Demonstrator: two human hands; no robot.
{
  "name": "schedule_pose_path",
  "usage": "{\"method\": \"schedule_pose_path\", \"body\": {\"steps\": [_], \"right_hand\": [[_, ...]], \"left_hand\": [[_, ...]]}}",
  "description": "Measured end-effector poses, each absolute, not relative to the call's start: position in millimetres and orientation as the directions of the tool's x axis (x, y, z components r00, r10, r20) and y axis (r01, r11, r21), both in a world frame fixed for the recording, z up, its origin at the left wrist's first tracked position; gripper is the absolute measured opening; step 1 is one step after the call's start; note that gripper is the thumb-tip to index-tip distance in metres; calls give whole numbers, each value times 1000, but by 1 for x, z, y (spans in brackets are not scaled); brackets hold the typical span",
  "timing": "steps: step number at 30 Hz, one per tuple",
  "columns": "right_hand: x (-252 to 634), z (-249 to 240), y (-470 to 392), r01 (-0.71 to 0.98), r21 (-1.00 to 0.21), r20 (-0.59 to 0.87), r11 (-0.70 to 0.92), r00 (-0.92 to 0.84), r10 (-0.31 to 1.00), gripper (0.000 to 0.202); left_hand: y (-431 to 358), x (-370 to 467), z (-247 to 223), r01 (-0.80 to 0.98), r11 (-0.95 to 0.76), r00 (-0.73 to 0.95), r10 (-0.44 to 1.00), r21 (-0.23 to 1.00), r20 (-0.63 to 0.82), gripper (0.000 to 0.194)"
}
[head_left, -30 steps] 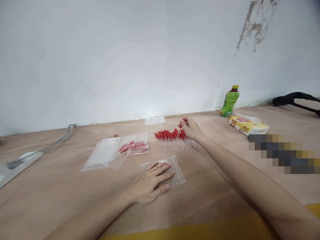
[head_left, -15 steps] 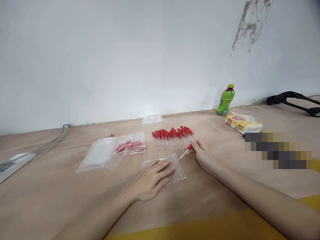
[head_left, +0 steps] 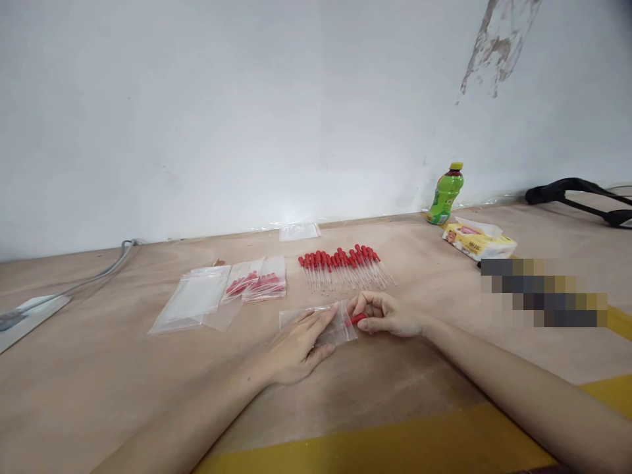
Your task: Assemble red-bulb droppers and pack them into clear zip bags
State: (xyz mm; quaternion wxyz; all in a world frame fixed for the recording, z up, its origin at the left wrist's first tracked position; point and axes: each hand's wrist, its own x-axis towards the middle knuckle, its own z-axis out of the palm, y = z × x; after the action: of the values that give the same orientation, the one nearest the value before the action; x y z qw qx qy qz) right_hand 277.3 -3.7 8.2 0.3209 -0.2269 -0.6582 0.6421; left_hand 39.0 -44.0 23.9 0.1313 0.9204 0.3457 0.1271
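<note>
My left hand [head_left: 299, 349] lies flat with its fingers spread on a clear zip bag [head_left: 340, 334]. At the bag's right end, my right hand [head_left: 388, 315] pinches the red handle of a small screwdriver [head_left: 356, 318]; its shaft points left and appears to be within the bag. Behind my hands lies a row of several red-handled screwdrivers [head_left: 338, 259], handles toward the wall. To the left are bags with red-handled pieces inside [head_left: 264, 284] and a stack of clear bags [head_left: 195, 296].
A green bottle [head_left: 446, 194] stands near the wall, beside a yellow tissue pack [head_left: 478, 240]. Another clear bag [head_left: 299, 232] lies by the wall. A black object [head_left: 567, 191] is at far right, a grey cable [head_left: 106, 268] at left.
My right hand has moved left and nearer to me, bringing the screwdriver to the bag's end. My left hand's fingers have shifted slightly on the bag.
</note>
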Motion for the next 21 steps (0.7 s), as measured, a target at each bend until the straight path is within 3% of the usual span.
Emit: {"method": "schedule_pose_path", "body": {"steps": [4,8,13,18,21], "right_hand": [[273,9,-6,-70,-997,44,-11,-736,675,27],[281,8,-1,-20,-1000,16,4,-661,750,31],[286,8,5,70,-998,-44,-3,-596,802,30],[281,16,0,222,-964,-17,145,-599,801,28],[285,22,-3,264,-962,-119,67,-627,770,34]], "left_hand": [[-43,38,24,577,-706,712,681,411,170,63],[-41,27,30,517,-707,717,665,482,207,49],[-39,15,32,498,-719,750,637,485,175,41],[-40,16,30,511,-713,747,645,481,163,42],[-40,16,30,511,-710,742,649,484,168,42]]}}
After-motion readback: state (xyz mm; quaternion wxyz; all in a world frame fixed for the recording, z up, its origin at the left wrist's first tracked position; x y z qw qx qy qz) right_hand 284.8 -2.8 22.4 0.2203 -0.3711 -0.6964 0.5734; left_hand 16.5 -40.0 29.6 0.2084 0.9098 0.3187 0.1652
